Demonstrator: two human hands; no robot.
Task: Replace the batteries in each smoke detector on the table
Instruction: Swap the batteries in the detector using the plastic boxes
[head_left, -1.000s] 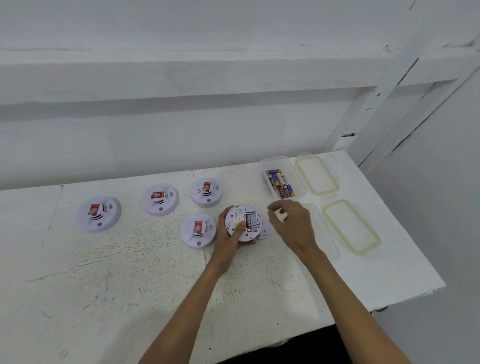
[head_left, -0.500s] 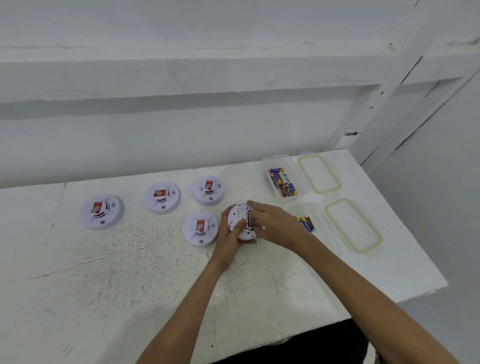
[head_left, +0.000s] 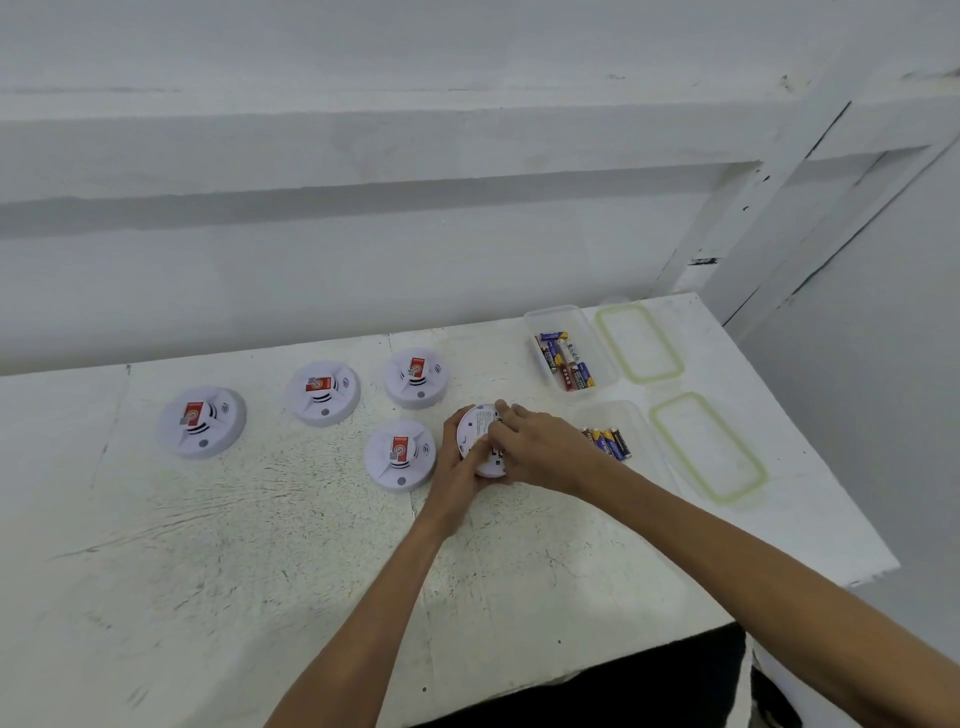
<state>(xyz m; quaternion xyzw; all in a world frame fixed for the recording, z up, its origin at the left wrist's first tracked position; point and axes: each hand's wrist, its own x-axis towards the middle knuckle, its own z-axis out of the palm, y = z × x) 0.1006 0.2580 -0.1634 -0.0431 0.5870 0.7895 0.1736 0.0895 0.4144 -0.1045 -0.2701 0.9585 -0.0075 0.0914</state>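
Working at the middle of the frame, we hold the upturned smoke detector (head_left: 474, 427) tilted off the white table (head_left: 260, 545), its labelled back facing us so the battery bay is within reach. Our left hand (head_left: 457, 470) grips it from the lower left, fingers curled under the body and the thumb laid across the back, which steadies it against the other hand. Our right hand (head_left: 543, 452) comes in from the right with its fingers bent and bunched over the bay. They hide the bay, so we cannot tell whether they pinch a battery or only press on one. We judge this to be the seating or prying step. Four other smoke detectors (head_left: 323, 392) lie face up to the left, red labels showing, apparently waiting their turn. Just right of our hands sits the near clear container (head_left: 641, 415) with a few batteries (head_left: 608, 441), and beyond it the far clear container (head_left: 551, 313) holds more, both close enough to reach. Their green-rimmed lids (head_left: 707, 448) lie at the table's right edge, out of the way.
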